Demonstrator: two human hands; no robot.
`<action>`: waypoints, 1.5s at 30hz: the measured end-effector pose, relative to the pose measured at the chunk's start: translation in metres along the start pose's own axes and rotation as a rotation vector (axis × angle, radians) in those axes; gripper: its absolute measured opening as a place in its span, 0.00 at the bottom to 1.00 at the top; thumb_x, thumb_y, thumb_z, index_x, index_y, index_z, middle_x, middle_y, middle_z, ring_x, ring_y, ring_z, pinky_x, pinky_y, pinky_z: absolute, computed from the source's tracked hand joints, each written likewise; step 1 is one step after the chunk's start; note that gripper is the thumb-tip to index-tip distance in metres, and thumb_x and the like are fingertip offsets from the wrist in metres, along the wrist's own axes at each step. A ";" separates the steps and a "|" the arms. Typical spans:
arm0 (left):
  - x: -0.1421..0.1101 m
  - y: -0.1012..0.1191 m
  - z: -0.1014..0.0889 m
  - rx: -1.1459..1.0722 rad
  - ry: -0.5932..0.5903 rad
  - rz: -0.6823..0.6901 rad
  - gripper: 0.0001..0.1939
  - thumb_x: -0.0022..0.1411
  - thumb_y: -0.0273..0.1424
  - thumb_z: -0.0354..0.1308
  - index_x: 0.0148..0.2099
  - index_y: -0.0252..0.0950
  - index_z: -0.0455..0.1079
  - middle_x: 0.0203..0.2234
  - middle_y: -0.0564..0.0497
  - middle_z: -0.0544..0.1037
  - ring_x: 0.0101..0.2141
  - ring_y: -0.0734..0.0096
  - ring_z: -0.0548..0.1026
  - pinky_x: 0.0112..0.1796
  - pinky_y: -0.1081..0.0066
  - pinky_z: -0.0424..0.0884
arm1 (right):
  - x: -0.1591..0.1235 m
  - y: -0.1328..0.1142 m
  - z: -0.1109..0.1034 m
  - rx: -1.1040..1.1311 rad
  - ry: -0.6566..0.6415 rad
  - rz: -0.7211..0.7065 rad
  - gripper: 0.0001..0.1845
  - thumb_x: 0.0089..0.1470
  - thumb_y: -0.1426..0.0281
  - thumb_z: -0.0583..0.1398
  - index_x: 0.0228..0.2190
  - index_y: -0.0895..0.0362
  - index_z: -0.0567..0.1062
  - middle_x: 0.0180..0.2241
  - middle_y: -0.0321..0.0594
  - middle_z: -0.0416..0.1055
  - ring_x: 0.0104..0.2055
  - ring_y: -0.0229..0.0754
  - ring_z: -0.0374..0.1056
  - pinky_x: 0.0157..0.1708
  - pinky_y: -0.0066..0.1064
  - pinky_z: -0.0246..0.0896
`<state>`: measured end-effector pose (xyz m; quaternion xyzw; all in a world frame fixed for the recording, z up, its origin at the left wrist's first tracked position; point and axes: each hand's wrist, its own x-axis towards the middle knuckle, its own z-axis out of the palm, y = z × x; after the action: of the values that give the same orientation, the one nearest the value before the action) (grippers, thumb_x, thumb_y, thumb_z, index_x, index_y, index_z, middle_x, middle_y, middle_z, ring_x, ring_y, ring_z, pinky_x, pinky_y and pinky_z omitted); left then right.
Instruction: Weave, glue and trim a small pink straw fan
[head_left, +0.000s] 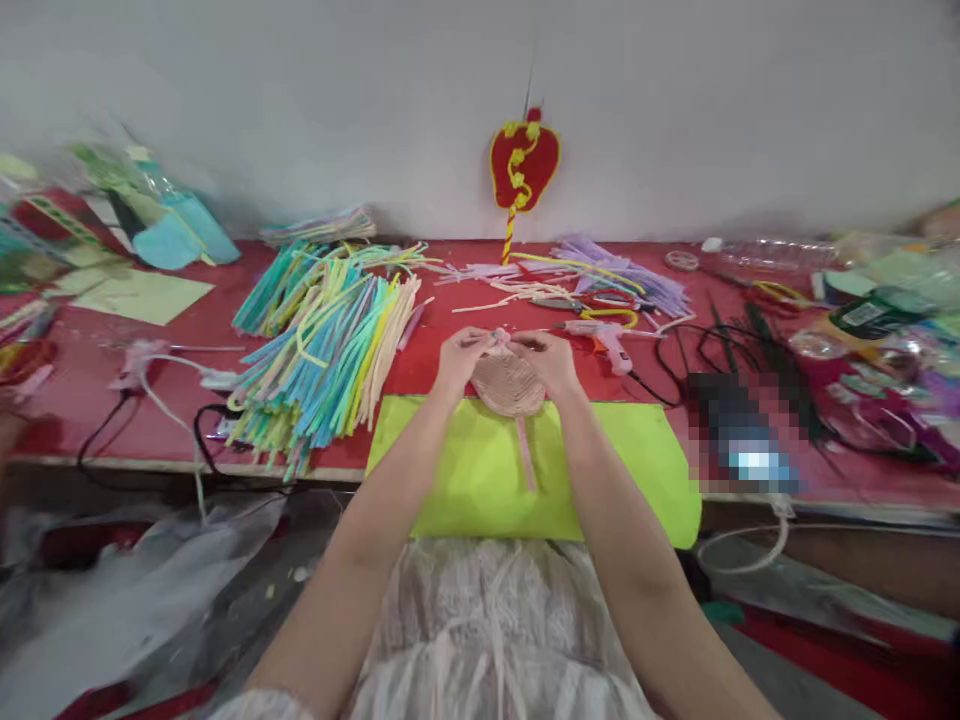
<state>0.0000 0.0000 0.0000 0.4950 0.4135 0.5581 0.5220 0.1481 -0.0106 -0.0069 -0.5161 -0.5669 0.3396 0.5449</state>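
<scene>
Head view down onto a red bench (420, 358), with a bright yellow-green mat (480, 480) at its near edge, reaching over that edge toward the wearer's lap. Above the far edge of the mat, both hands at work close together on a small, ribbed, pinkish-beige fan-shaped piece (508, 385). Left hand (462, 352) nearly closed, fingertips pinched on the top left of the piece; right hand (553, 358) likewise nearly closed, fingertips pinched on the top right. Between the fingertips, a small pink tuft (501, 338), too small to make out in detail. From the bottom of the piece, a narrow pink strip (527, 455) pointing down across the mat.

Left of the mat and beyond it, a thick heap of fuzzy stems (322, 350) in blue, green, yellow and peach. Farther left of the mat, a blurred pink glue gun (142, 360) and pale green paper (142, 297). Beyond the mat, toward the wall (300, 100), an upright red decoration (525, 165) with yellow edging and a striped handle. Beyond the mat and to its right, lilac stems (652, 278), yellow-handled scissors (619, 317) and a second pink glue gun (616, 352). Right beside the mat, a dark pixelated object (739, 430) with a lit patch.
</scene>
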 end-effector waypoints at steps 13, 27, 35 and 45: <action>0.007 -0.006 -0.006 0.134 -0.107 -0.024 0.13 0.50 0.38 0.58 0.34 0.33 0.71 0.29 0.48 0.76 0.30 0.72 0.74 0.30 0.74 0.69 | -0.002 -0.002 -0.003 -0.041 -0.028 -0.039 0.10 0.41 0.65 0.62 0.28 0.56 0.78 0.31 0.40 0.76 0.34 0.40 0.70 0.38 0.32 0.62; 0.004 0.004 -0.012 0.384 -0.179 0.167 0.08 0.53 0.32 0.56 0.33 0.33 0.72 0.29 0.49 0.77 0.30 0.73 0.73 0.36 0.72 0.68 | -0.003 -0.002 -0.010 -0.084 -0.104 -0.087 0.10 0.42 0.65 0.62 0.29 0.56 0.77 0.31 0.39 0.76 0.34 0.40 0.70 0.39 0.32 0.62; 0.002 0.004 -0.008 0.399 -0.178 0.175 0.11 0.55 0.34 0.56 0.37 0.34 0.72 0.34 0.47 0.77 0.34 0.70 0.75 0.39 0.70 0.69 | -0.003 -0.005 -0.010 -0.062 -0.063 -0.032 0.09 0.42 0.65 0.62 0.29 0.56 0.77 0.31 0.39 0.76 0.34 0.41 0.70 0.39 0.33 0.62; 0.009 0.012 -0.001 0.386 -0.226 0.061 0.10 0.49 0.29 0.60 0.36 0.34 0.73 0.33 0.47 0.78 0.35 0.69 0.75 0.41 0.68 0.70 | -0.005 -0.012 -0.009 0.008 -0.025 0.113 0.11 0.41 0.64 0.62 0.29 0.57 0.76 0.31 0.40 0.76 0.35 0.41 0.70 0.40 0.33 0.63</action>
<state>-0.0026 0.0074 0.0127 0.6572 0.4363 0.4254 0.4435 0.1539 -0.0195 0.0047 -0.5406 -0.5424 0.3786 0.5199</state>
